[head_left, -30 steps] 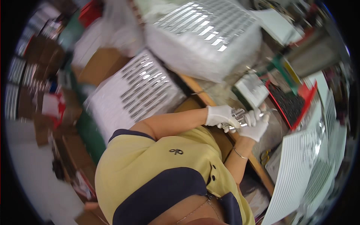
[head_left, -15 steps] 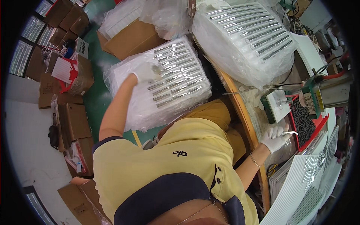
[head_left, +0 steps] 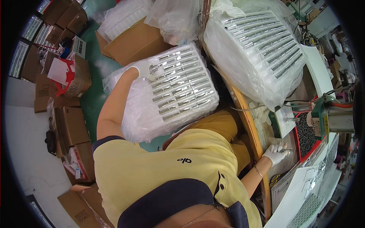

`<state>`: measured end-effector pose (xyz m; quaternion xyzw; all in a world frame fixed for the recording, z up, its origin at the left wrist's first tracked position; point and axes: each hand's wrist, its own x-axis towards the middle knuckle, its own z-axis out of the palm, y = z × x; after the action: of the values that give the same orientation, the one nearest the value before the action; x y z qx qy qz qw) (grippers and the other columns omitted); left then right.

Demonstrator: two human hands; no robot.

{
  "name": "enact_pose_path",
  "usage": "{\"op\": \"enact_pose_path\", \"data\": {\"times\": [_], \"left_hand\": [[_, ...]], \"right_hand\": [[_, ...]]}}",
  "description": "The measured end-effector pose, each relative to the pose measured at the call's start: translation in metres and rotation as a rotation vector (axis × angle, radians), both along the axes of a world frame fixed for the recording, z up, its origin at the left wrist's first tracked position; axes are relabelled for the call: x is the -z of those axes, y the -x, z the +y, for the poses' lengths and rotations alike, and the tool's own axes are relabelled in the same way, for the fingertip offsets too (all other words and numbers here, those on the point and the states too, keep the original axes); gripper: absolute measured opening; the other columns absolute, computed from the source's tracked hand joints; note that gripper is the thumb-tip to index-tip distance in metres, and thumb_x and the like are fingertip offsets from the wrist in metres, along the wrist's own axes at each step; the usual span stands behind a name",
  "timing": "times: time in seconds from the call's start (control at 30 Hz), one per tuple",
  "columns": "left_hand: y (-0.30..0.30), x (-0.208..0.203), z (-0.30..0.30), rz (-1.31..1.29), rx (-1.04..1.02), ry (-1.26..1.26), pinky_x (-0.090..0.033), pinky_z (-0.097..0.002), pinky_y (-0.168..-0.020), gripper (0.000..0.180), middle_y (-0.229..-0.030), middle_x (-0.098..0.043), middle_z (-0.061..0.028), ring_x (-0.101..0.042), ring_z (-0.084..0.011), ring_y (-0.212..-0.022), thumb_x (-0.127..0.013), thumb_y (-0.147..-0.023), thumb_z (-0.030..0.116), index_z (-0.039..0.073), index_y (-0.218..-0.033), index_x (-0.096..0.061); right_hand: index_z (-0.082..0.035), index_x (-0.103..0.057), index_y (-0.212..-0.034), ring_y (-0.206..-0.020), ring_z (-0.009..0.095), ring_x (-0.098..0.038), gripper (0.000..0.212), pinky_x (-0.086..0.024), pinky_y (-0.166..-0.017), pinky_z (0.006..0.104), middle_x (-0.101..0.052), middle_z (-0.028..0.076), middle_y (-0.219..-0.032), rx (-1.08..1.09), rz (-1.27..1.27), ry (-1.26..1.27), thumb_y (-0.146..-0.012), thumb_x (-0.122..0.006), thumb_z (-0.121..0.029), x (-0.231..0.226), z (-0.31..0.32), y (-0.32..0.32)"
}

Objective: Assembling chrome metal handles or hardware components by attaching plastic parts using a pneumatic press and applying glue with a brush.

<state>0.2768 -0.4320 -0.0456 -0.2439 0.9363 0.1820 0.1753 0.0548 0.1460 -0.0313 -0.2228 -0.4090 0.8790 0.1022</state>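
Observation:
My left hand [head_left: 142,70], in a white glove, is over the left part of a plastic-wrapped white foam tray [head_left: 137,114]. Its fingers are closed around a few short shiny metal pieces [head_left: 153,70], which look like tubes. Rows of silvery metal tubes [head_left: 182,81] lie in the tray beside that hand. At the workbench on the right is my right hand [head_left: 276,154], gloved too, with fingers curled together. A small thin dark thing shows at its fingertips, too small to name. Close by stands a red-edged bin of small dark parts [head_left: 306,131].
A second wrapped foam tray [head_left: 262,45] with metal tubes sits on the bench at the far right. A green-and-white fixture [head_left: 282,121] stands near my right hand. Yellow-handled scissors [head_left: 274,180] lie by the bench's wooden edge [head_left: 249,121]. Cardboard boxes [head_left: 135,40] stand behind and leftward.
My left hand has shifted slightly left over the tray. My right hand has lowered toward the bench, its fingers more curled, and the white strip at its fingertips no longer shows. The whole view has shifted slightly.

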Motion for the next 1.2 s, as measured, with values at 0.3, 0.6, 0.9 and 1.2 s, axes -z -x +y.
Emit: {"op": "enact_pose_path", "data": {"times": [0.3, 0.6, 0.9, 1.2], "left_hand": [[0.012, -0.006, 0.002, -0.037, -0.181, 0.16, -0.048, -0.0401, -0.082, 0.069, -0.105, -0.062, -0.0202, -0.06, -0.0347, -0.095, -0.074, -0.063, 0.048, 0.003, -0.111, -0.054], [0.012, 0.054, 0.001, 0.453, -0.433, 0.342, -0.046, -0.0454, -0.08, 0.044, -0.099, -0.06, -0.0224, -0.059, -0.0383, -0.093, -0.056, -0.085, 0.042, 0.002, -0.103, -0.052], [0.011, 0.055, 0.005, 0.759, -0.672, 0.368, -0.047, -0.0423, -0.078, 0.041, -0.094, -0.059, -0.021, -0.059, -0.0368, -0.084, -0.067, -0.077, 0.033, -0.001, -0.098, -0.057], [-0.009, 0.022, 0.027, 0.398, -0.456, 0.083, -0.047, -0.0396, -0.077, 0.037, -0.093, -0.061, -0.0204, -0.06, -0.0353, -0.085, -0.074, -0.07, 0.027, 0.0, -0.092, -0.063]], "right_hand": [[-0.008, -0.051, -0.107, -0.036, 0.009, -0.021, 0.038, -0.019, -0.031, 0.0226, -0.036, -0.002, -0.055, -0.018, -0.012, 0.032, -0.097, -0.037, -0.041, 0.005, 0.005, 0.003], [-0.008, -0.054, -0.102, -0.036, 0.009, -0.021, 0.039, -0.019, -0.031, 0.0223, -0.036, -0.002, -0.054, -0.052, -0.002, 0.116, -0.097, -0.036, -0.042, 0.009, 0.01, 0.003], [-0.007, -0.054, -0.104, -0.035, 0.009, -0.022, 0.04, -0.02, -0.03, 0.0222, -0.036, -0.001, -0.053, -0.073, -0.006, 0.124, -0.098, -0.034, -0.041, 0.013, 0.015, 0.005], [-0.008, -0.052, -0.105, -0.035, 0.009, -0.021, 0.039, -0.02, -0.031, 0.0226, -0.036, -0.001, -0.053, -0.122, -0.024, 0.124, -0.098, -0.033, -0.041, 0.009, 0.013, 0.006]]}}
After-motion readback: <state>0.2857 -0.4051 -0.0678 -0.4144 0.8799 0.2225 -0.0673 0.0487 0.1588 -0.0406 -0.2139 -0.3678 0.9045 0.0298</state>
